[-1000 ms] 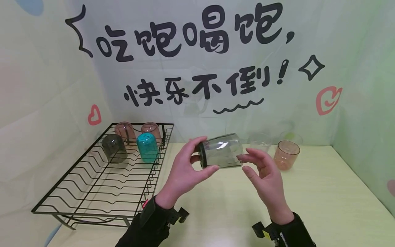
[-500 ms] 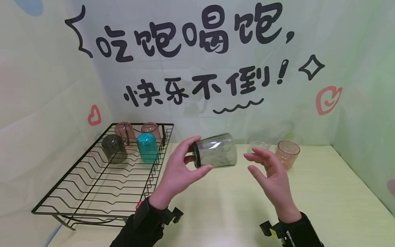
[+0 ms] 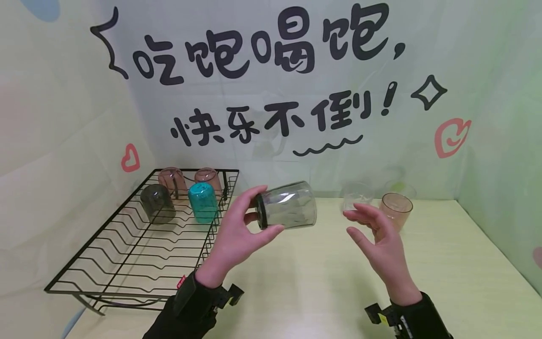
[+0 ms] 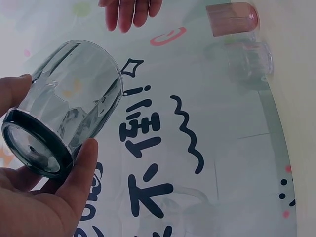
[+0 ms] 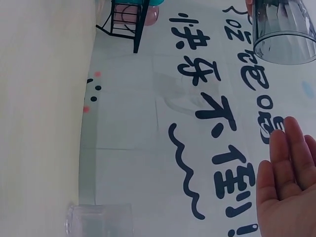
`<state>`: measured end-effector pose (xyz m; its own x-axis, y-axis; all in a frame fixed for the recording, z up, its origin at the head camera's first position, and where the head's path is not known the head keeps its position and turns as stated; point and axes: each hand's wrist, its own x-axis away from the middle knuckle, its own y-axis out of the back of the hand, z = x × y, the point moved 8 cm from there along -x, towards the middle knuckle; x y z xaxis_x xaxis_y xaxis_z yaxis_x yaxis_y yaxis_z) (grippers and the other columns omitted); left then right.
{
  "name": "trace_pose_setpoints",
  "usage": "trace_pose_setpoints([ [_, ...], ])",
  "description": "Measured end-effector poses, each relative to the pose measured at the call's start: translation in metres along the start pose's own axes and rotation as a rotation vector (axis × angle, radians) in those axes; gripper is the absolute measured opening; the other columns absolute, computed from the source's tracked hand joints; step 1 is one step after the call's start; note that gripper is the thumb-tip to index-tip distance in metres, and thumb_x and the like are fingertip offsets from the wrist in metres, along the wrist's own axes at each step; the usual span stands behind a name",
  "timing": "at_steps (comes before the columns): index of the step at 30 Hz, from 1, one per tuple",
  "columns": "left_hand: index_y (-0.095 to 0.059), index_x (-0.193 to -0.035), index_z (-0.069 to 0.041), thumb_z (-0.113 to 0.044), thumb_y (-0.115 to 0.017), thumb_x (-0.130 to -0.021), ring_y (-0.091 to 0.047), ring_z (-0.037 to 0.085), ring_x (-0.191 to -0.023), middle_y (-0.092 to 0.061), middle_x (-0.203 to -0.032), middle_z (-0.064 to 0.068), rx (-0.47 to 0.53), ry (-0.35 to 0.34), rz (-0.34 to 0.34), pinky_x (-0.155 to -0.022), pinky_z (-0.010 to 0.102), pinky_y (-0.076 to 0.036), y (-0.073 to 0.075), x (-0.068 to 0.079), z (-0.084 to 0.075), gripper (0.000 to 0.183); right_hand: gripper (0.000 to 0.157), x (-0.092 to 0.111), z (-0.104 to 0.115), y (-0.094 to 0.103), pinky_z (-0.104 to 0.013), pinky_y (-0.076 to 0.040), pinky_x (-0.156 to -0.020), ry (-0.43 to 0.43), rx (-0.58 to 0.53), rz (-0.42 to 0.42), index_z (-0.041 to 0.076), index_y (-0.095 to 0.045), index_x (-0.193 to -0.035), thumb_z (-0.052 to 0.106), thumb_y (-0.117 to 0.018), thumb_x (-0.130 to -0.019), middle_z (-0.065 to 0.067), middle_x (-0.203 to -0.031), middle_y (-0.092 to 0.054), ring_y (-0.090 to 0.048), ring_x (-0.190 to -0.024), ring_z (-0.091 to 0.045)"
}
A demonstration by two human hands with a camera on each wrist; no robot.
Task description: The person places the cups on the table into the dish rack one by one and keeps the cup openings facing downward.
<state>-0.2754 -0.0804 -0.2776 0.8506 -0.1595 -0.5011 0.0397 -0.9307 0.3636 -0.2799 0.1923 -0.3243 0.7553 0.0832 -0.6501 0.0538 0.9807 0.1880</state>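
My left hand [image 3: 239, 230] grips a grey-tinted glass [image 3: 288, 205] by its thick dark base, thumb below and fingers above and behind. The glass lies on its side in the air, its mouth pointing right. In the left wrist view the base of the glass [image 4: 69, 98] faces the camera, with fingertips at both sides. Apart from the glass, to its right, my right hand [image 3: 383, 252] is raised with relaxed fingers and nothing in it. Its palm and fingers [image 5: 289, 173] show in the right wrist view, below the glass's rim.
A black wire dish rack [image 3: 139, 256] stands at the left. Upside down on it are a dark grey glass [image 3: 157, 203], a teal glass [image 3: 203, 202] and two pink glasses. At the table's back right stand a clear glass [image 3: 356, 194] and a pink glass [image 3: 397, 209].
The right fingers were at the glass's rim and have come away to the right. My left hand has carried the glass leftward, toward the rack.
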Motion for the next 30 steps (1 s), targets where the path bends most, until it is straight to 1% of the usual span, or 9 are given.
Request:
trace_pose_setpoints([
  [7, -0.047, -0.143, -0.01, -0.011, -0.087, -0.075, -0.056, 0.024, -0.112, -0.055, -0.129, 0.007, -0.018, 0.001, -0.003, -0.088, 0.03, -0.055, 0.008, 0.0, 0.002, 0.078, 0.052, 0.001, -0.003, 0.006, -0.02, -0.041, -0.099, -0.01, 0.012, -0.024, -0.003, -0.055, -0.131, -0.018, -0.067, -0.083, -0.01, -0.117, -0.069, -0.061, -0.108, -0.01],
  [10, -0.048, -0.142, -0.01, -0.011, -0.087, -0.075, -0.056, 0.023, -0.111, -0.055, -0.128, 0.007, -0.038, -0.002, -0.007, -0.087, 0.03, -0.055, 0.012, 0.001, 0.003, 0.077, 0.051, 0.001, -0.006, 0.008, -0.02, -0.041, -0.098, -0.017, 0.018, -0.031, -0.004, -0.055, -0.131, -0.018, -0.067, -0.083, -0.01, -0.117, -0.069, -0.061, -0.108, -0.01],
  [16, -0.048, -0.142, -0.007, -0.012, -0.087, -0.077, -0.056, 0.024, -0.11, -0.055, -0.128, 0.009, -0.075, -0.006, -0.016, -0.087, 0.036, -0.056, 0.022, 0.001, 0.007, 0.076, 0.049, 0.002, -0.011, 0.016, -0.019, -0.041, -0.098, -0.046, 0.061, -0.045, -0.004, -0.055, -0.13, -0.017, -0.067, -0.084, -0.008, -0.117, -0.069, -0.061, -0.108, -0.008],
  [21, -0.047, -0.142, -0.007, -0.01, -0.086, -0.076, -0.056, 0.025, -0.111, -0.054, -0.129, 0.01, -0.097, 0.02, -0.018, -0.088, 0.038, -0.056, 0.03, 0.002, 0.009, 0.077, 0.05, 0.004, -0.018, 0.021, -0.019, -0.042, -0.097, -0.073, 0.106, -0.038, -0.002, -0.055, -0.131, -0.014, -0.068, -0.085, -0.007, -0.117, -0.069, -0.061, -0.108, -0.005],
  [25, -0.047, -0.143, -0.007, -0.009, -0.086, -0.077, -0.055, 0.026, -0.112, -0.053, -0.13, 0.01, -0.115, 0.048, -0.025, -0.088, 0.037, -0.056, 0.036, 0.003, 0.011, 0.077, 0.05, 0.006, -0.022, 0.027, -0.018, -0.043, -0.095, -0.093, 0.146, -0.035, 0.0, -0.055, -0.132, -0.012, -0.07, -0.085, -0.004, -0.117, -0.069, -0.061, -0.108, -0.003],
  [30, -0.047, -0.143, -0.008, -0.011, -0.086, -0.077, -0.055, 0.028, -0.112, -0.053, -0.129, 0.011, -0.138, 0.077, -0.03, -0.088, 0.039, -0.056, 0.043, 0.004, 0.014, 0.077, 0.051, 0.007, -0.024, 0.033, -0.015, -0.042, -0.094, -0.101, 0.172, -0.039, -0.001, -0.055, -0.132, -0.011, -0.07, -0.085, -0.003, -0.117, -0.069, -0.06, -0.108, -0.002],
])
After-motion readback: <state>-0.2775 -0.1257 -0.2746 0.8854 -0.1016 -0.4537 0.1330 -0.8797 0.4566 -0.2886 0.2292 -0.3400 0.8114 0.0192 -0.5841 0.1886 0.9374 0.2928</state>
